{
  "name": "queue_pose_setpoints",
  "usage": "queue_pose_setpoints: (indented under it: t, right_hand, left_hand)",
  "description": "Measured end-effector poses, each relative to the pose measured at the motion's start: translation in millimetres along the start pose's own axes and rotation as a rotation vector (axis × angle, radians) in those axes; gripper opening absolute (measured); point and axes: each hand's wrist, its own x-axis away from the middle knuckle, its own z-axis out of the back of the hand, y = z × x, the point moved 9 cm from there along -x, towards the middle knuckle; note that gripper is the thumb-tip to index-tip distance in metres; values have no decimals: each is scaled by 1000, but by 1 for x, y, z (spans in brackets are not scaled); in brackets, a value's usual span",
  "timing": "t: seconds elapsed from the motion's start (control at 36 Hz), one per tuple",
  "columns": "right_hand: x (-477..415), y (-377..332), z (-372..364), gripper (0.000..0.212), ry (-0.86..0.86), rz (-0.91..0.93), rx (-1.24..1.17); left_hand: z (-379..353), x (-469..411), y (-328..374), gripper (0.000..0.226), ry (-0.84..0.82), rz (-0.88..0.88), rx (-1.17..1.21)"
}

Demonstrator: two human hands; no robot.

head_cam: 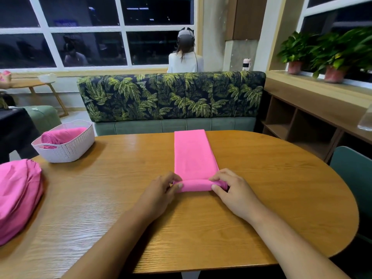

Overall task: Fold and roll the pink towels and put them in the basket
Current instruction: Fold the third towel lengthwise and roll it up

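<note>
Head view shows left hand [165,185] and right hand [229,188] pinching the rolled near end of a long folded pink towel [193,156] mid-table, short of the white woven plastic basket [70,147]; rolling evenly should keep edges aligned.

Head-worn wide-angle view, angled forward and down

The camera sits at the near edge of the counter [281,198], close above both forearms. The left grip [161,188], right grip [233,192] and pink towel [193,156] fall at centre frame. The basket [70,152] is at far left, and a sofa [171,97] and windows [86,29] lie beyond the far edge.
</note>
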Motion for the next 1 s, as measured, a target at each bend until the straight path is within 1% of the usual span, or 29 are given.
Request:
queue_pose_setpoints:
  t: [0.08,0.19,0.31,0.36,0.42,0.44,0.53,0.58,0.64,0.72,0.81,0.83,0.94,1.0]
  right_hand:
    - [1,-2,2,19,17,16,34]
    - [-3,3,1,22,-9,-25,27]
    - [-12,9,0,21,-13,-85,-6]
    - [-16,12,1,20,-34,-113,-23]
    - [-21,15,2,17,-46,-133,-24]
    - [-22,15,3,15,-38,-136,-27]
    - [-18,13,8,6,47,-110,-49]
    - [-12,9,11,8,110,-61,-25]
    - [-9,3,12,12,155,-4,35]
    - [-8,0,13,9,182,40,92]
    - [-8,-1,15,2,180,45,91]
    - [-8,0,15,4,172,35,88]
    - [-8,7,9,31,79,-21,94]
    - [-10,11,7,37,51,-45,83]
  left_hand:
    - [1,-2,1,4,0,9,12]
    - [0,-10,6,12,14,-7,-19]
    - [-1,-13,10,19,95,-97,-102]
    - [0,-8,16,23,125,-174,-138]
    - [-1,-3,26,25,121,-271,-176]
    - [-1,-1,28,26,112,-286,-180]
    - [2,0,27,28,102,-276,-171]
    - [2,2,26,26,82,-276,-171]
    - [0,3,25,29,51,-262,-168]
    - [-1,2,21,34,32,-232,-160]
    - [-2,-1,17,37,28,-206,-160]
    - [-3,-2,16,38,24,-198,-162]
    - [-7,-7,8,45,-12,-146,-170]
    - [-7,-9,6,47,-21,-115,-157]
